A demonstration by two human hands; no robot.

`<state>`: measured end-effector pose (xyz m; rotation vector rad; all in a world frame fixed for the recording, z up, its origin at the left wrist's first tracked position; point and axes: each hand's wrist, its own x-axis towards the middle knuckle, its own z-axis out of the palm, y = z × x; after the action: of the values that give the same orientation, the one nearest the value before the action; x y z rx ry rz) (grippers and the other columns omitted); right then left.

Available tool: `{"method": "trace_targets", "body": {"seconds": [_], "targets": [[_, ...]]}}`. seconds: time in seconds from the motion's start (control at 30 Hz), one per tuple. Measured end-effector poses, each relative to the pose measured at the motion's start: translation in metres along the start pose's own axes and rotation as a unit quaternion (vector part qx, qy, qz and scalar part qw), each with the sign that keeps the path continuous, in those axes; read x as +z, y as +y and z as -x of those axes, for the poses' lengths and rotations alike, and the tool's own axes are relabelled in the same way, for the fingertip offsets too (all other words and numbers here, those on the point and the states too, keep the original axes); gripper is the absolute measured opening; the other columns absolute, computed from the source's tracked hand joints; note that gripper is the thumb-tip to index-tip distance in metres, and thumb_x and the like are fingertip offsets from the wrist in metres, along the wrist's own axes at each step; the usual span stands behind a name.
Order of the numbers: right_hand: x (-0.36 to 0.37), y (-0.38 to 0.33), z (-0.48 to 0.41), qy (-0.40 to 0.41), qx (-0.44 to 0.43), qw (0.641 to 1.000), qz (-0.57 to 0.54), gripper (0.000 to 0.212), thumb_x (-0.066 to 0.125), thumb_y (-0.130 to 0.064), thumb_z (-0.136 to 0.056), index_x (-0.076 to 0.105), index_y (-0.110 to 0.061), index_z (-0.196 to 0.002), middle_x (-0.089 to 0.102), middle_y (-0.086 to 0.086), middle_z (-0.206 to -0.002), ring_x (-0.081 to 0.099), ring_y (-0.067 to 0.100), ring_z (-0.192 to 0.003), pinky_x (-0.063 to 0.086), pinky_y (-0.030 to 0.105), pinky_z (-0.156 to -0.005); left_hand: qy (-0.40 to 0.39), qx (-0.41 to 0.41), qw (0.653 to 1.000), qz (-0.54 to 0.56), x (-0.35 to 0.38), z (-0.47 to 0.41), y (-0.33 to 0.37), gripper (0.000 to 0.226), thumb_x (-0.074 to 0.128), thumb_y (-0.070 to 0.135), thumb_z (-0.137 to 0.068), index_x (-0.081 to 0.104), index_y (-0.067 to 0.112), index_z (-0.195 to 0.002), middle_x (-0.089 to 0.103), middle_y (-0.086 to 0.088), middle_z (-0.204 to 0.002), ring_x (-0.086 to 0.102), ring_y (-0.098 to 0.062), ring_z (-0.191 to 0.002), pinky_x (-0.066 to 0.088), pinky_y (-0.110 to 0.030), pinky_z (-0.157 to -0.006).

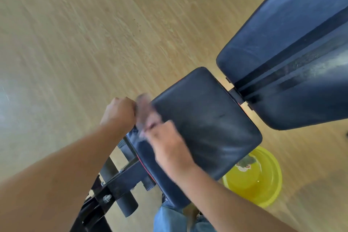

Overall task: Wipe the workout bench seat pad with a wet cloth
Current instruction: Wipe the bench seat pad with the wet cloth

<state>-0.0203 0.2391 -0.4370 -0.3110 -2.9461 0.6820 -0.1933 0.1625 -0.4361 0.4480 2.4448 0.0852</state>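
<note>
The black seat pad (pixel 207 118) of the workout bench lies in the middle of the view, its surface streaked. A small greyish cloth (pixel 144 111), blurred, is held between both hands at the pad's near left corner. My left hand (pixel 119 112) is closed on the cloth's left end, just off the pad's edge. My right hand (pixel 167 147) grips the cloth's other end and lies over the pad's near left part.
The bench's long black back pad (pixel 293 47) runs up to the top right. A yellow basin (pixel 259 179) with water stands on the wooden floor (pixel 84 34) under the seat's right side. Black metal frame and foam rollers (pixel 120 184) are at the lower left. My jeans-clad leg (pixel 169 218) shows below.
</note>
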Motion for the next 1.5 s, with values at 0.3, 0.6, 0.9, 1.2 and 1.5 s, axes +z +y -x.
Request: {"method": "trace_targets", "body": {"seconds": [0.3,0.6,0.9,1.2,1.5], "targets": [[-0.044,0.097,-0.078,0.109,0.243,0.964,0.016,0.024,0.061,0.012,-0.087,0.075,-0.003,-0.100,0.060,0.012,-0.091,0.054,0.032,-0.092,0.052,0.044,-0.074,-0.013,-0.020,0.999,0.031,-0.003,0.003,0.003,0.016,0.075,0.008,-0.078,0.076,0.024,-0.082,0.062,-0.001,-0.078,0.058,-0.020,-0.062,0.039,-0.021,-0.050],[-0.029,0.070,-0.102,-0.142,-0.107,0.981,0.075,0.053,0.057,0.016,-0.080,0.067,-0.016,-0.122,0.063,0.005,-0.116,0.051,0.027,-0.100,0.054,0.042,-0.077,-0.021,-0.030,0.999,0.032,-0.006,0.006,0.004,0.009,0.072,0.007,-0.079,0.074,0.013,-0.086,0.062,-0.007,-0.078,0.064,-0.032,-0.079,0.049,-0.033,-0.065],[-0.011,0.006,-0.130,-0.328,0.058,0.939,-0.079,0.018,0.054,-0.011,-0.090,0.067,-0.019,-0.081,0.054,0.011,-0.094,0.058,0.036,-0.091,0.049,0.036,-0.072,-0.032,-0.023,0.999,0.015,-0.013,0.014,0.008,0.020,0.062,0.007,-0.089,0.074,0.008,-0.105,0.067,-0.014,-0.097,0.057,-0.030,-0.075,0.048,-0.034,-0.065],[-0.058,0.078,-0.182,-0.304,0.163,0.936,0.074,0.025,0.065,-0.020,-0.092,0.058,-0.007,-0.071,0.056,0.011,-0.070,0.059,0.034,-0.076,0.037,0.027,-0.059,-0.035,-0.038,0.998,0.025,-0.015,0.014,0.009,0.022,0.065,-0.004,-0.083,0.074,0.005,-0.101,0.068,-0.013,-0.098,0.067,-0.033,-0.087,0.058,-0.038,-0.073],[-0.063,0.073,-0.171,-0.367,0.098,0.922,0.072,0.018,0.059,-0.012,-0.090,0.056,-0.012,-0.073,0.056,0.010,-0.077,0.056,0.031,-0.077,0.037,0.029,-0.064,-0.039,-0.036,0.997,0.052,-0.015,0.010,0.005,0.019,0.069,0.003,-0.083,0.077,0.010,-0.099,0.067,-0.012,-0.095,0.066,-0.033,-0.082,0.059,-0.039,-0.073]]}}
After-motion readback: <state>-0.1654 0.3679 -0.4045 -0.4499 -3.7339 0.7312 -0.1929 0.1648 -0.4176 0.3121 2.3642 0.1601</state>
